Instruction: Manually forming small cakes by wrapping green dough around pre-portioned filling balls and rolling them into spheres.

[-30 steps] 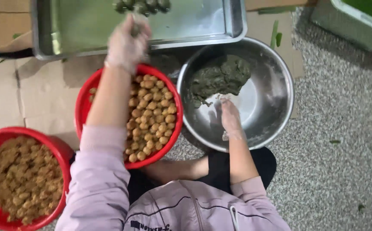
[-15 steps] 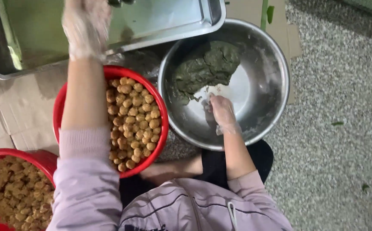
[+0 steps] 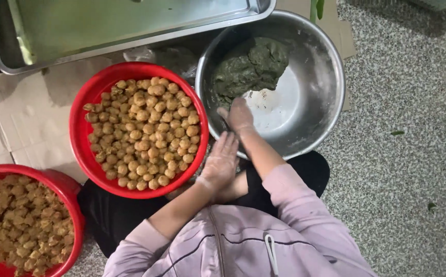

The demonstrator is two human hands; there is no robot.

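My right hand (image 3: 239, 116), in a thin clear glove, reaches into the big steel bowl (image 3: 321, 72). Its fingertips sit at the lower edge of a lump of dark green dough (image 3: 251, 64); the fingers curl downward, and I cannot see whether they pinch any dough. My left hand (image 3: 220, 160), also gloved, lies flat and holds nothing, fingers stretched out over the bowl's near rim, just below the right hand. It is right next to a red basin (image 3: 84, 110) filled with several small tan balls (image 3: 143, 133).
A second red basin (image 3: 71, 197) with crumbly brown filling stands at the lower left. A steel tray (image 3: 130, 25) lies at the top, on flattened cardboard (image 3: 22, 118). Speckled stone floor (image 3: 407, 154) spreads to the right. My knees sit under the basins.
My left hand has drawn back from the steel tray at the top and come down beside the right hand at the bowl's rim. The right hand stays in the bowl.
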